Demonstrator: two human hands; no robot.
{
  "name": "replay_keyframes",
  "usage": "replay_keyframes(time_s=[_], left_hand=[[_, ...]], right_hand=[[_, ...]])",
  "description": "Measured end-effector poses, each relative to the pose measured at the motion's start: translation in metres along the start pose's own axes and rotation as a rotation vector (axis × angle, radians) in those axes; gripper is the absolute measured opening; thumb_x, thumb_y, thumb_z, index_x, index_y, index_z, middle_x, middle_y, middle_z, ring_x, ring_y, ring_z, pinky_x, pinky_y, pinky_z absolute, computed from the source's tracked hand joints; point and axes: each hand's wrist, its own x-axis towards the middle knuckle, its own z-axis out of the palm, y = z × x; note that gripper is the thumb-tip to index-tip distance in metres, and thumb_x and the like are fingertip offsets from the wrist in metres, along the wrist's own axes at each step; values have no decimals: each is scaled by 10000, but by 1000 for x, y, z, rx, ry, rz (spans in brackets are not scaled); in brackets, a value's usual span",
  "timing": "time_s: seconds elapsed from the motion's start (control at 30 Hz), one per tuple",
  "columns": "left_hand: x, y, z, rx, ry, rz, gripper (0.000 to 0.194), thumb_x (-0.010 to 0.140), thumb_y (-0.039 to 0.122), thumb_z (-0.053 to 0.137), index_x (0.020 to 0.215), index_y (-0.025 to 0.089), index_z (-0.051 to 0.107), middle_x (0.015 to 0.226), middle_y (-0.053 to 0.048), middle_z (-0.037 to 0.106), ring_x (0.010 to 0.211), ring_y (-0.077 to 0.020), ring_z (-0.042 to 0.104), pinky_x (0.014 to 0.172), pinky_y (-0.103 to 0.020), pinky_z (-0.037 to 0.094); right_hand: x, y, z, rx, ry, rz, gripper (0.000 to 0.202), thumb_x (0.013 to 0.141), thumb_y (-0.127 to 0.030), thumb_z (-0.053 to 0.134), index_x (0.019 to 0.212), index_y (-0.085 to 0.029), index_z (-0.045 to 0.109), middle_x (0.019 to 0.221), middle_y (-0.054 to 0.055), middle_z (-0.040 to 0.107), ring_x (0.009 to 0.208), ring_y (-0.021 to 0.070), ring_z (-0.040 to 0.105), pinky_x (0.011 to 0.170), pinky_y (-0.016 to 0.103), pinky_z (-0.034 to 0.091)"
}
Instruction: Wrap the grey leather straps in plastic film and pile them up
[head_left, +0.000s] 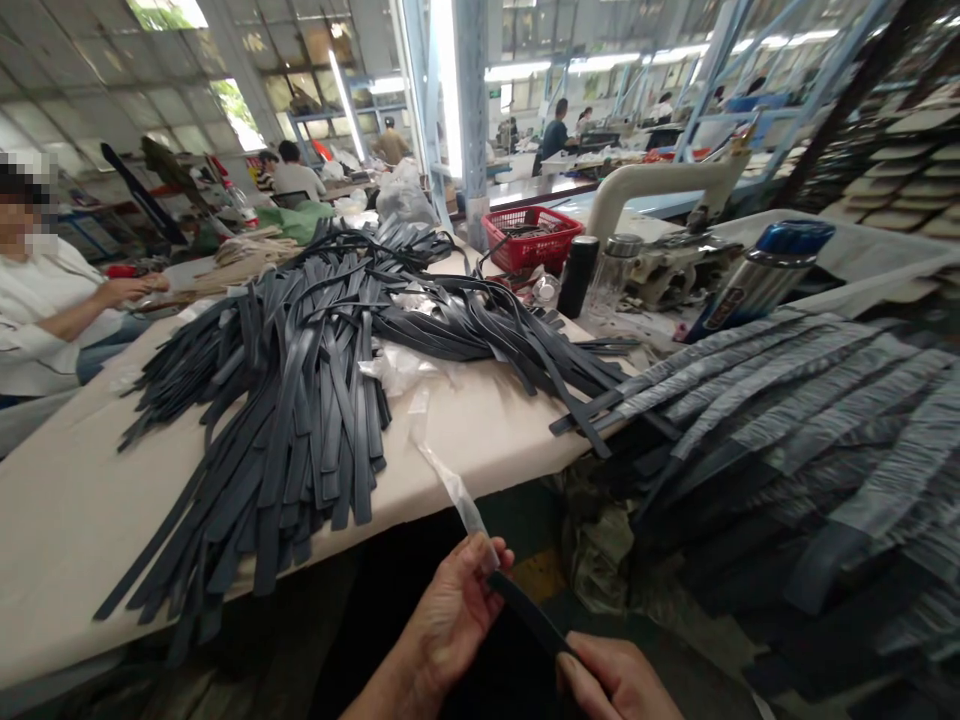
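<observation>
My left hand (459, 600) is closed, pinching the near end of a clear plastic sleeve (451, 485) whose far end reaches onto the table. One end of a dark grey strap (529, 612) meets the sleeve at these fingers; whether it is inside the sleeve I cannot tell. Lower right, my right hand (619, 675) is closed around the same strap further along. Ahead on the table lies a big heap of loose dark straps (322, 370). At the right, several straps in wrinkled clear sleeves (810, 400) hang in a pile.
The cream table (60, 560) spreads ahead and left. At its back stand a red basket (532, 240), a black bottle (579, 275), a glass jar (619, 270), a blue-topped flask (761, 275) and a sewing machine (667, 200). A person in white (45, 310) sits at the left.
</observation>
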Motion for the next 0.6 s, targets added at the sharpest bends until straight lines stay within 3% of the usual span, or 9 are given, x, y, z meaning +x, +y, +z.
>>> replay_keyframes(time_s=[0.2, 0.43, 0.6], left_hand=[[-1, -1, -2, -23, -38, -7, 138, 748, 182, 771, 810, 129, 660, 854, -61, 735, 807, -178, 695, 769, -296, 546], [2, -6, -8, 42, -83, 24, 266, 631, 240, 867, 787, 149, 672, 840, -48, 733, 834, -185, 679, 809, -320, 529], [3, -20, -11, 141, -149, 39, 278, 642, 298, 861, 805, 142, 699, 839, -45, 720, 805, -156, 657, 777, -272, 510]], right_hand=[[3, 5, 3, -67, -1, 3, 397, 943, -442, 263, 645, -198, 360, 622, -29, 367, 567, 114, 371, 557, 240, 270], [4, 8, 3, 5, 44, -1, 484, 941, -499, 268, 651, -179, 485, 606, -9, 469, 563, 120, 458, 563, 232, 317], [18, -8, 6, 190, 61, -21, 544, 941, -557, 295, 672, -163, 556, 591, 17, 569, 562, 129, 532, 576, 222, 386]])
